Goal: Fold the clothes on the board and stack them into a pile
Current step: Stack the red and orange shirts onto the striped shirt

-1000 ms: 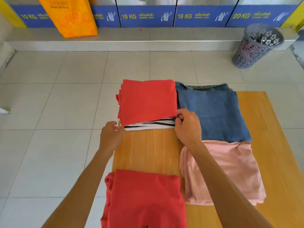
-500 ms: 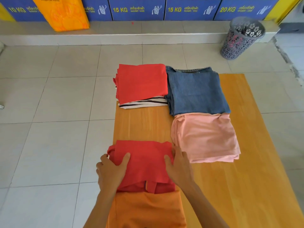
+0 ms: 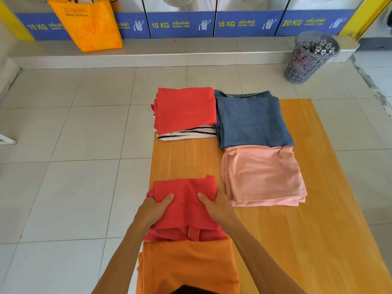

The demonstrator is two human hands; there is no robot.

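I have the folded red garment [image 3: 186, 206] in both hands near the front left of the desk [image 3: 318, 230]: my left hand [image 3: 153, 211] grips its left side with the thumb curled over the top of the cloth, and my right hand [image 3: 216, 206] grips the right side the same way, thumb on top and fingers tucked at the edge. The garment's near end overlaps an orange garment [image 3: 188, 266] that lies closest to me, at the desk's near left edge. Just to the right of my right hand sits a folded pink garment [image 3: 263, 175], and touching its far edge is a folded pair of blue jeans [image 3: 252, 119]. At the far left corner of the desk there is a small pile: a folded red top [image 3: 184, 110] lying on a black-and-white striped garment [image 3: 186, 133], right beside the jeans and hanging a little over the desk's left edge. Bare wood shows between that pile and the garment I hold. Beyond the desk is a tiled floor [image 3: 63, 145], a grey perforated basket [image 3: 309, 58] at the far right, an orange bag [image 3: 89, 24] at the far left, and a row of washers with blue labels [image 3: 180, 24] reading 10 KG, 15 KG and 20 KG.
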